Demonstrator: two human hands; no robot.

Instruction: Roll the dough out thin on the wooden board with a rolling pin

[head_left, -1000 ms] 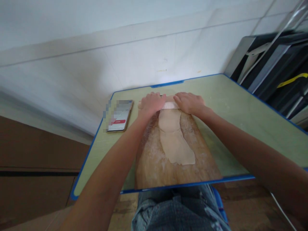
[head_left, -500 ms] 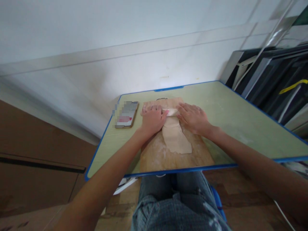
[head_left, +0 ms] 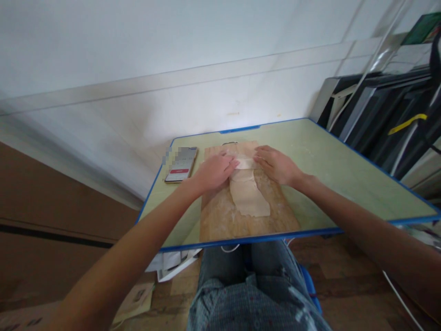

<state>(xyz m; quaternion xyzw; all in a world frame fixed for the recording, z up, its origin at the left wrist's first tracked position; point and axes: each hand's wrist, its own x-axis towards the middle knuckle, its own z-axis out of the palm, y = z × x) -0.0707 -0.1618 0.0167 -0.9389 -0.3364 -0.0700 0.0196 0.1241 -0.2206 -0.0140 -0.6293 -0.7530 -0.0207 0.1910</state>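
A flat, uneven strip of pale dough [head_left: 251, 197] lies on a floured wooden board [head_left: 217, 220]. Across its far end rests a whitish rolling pin [head_left: 245, 164], its two ends covered by my hands. My left hand [head_left: 217, 169] is closed over the left end, with thumb and fingertips close together. On the right end sits my right hand [head_left: 275, 164], its fingers curled over the pin. The dough's near end spreads loose toward the board's front, and its far edge is hidden at the pin.
A phone [head_left: 182, 164] with a lit screen lies left of the board on the pale green, blue-edged table [head_left: 330, 170]. Behind it rises a white wall [head_left: 193, 101]. Dark flat panels [head_left: 386, 110] lean at the right.
Both hands have drawn their spread fingers in around the pin's ends, and the pin sits slightly nearer along the dough. The view has shifted a little.
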